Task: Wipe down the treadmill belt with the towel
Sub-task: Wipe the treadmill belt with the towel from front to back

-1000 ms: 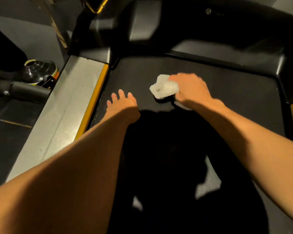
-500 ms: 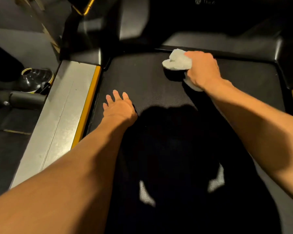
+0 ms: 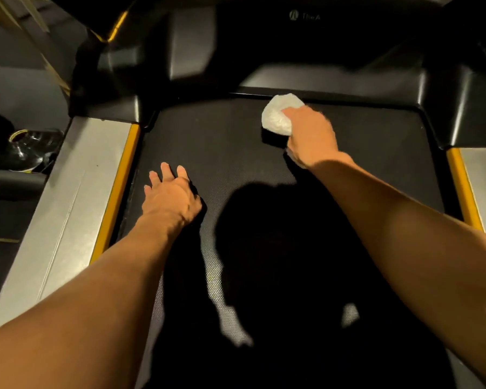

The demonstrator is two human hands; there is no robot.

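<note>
The black textured treadmill belt (image 3: 213, 141) fills the middle of the view. A crumpled white towel (image 3: 277, 115) lies on the belt at its far end, just below the motor cover. My right hand (image 3: 310, 134) grips the towel from the right and holds it down on the belt. My left hand (image 3: 170, 196) rests flat on the belt's left side, fingers straight and spread, close to the yellow edge strip. My own shadow darkens the near half of the belt.
Silver side rails with yellow strips flank the belt, left (image 3: 76, 192) and right (image 3: 483, 175). The black motor cover (image 3: 334, 77) rises behind the towel. A dark round piece of equipment (image 3: 26, 147) sits on the floor at the left.
My right hand slid the towel from the belt's middle up to its far end and then a little to the left. My left hand stayed planted.
</note>
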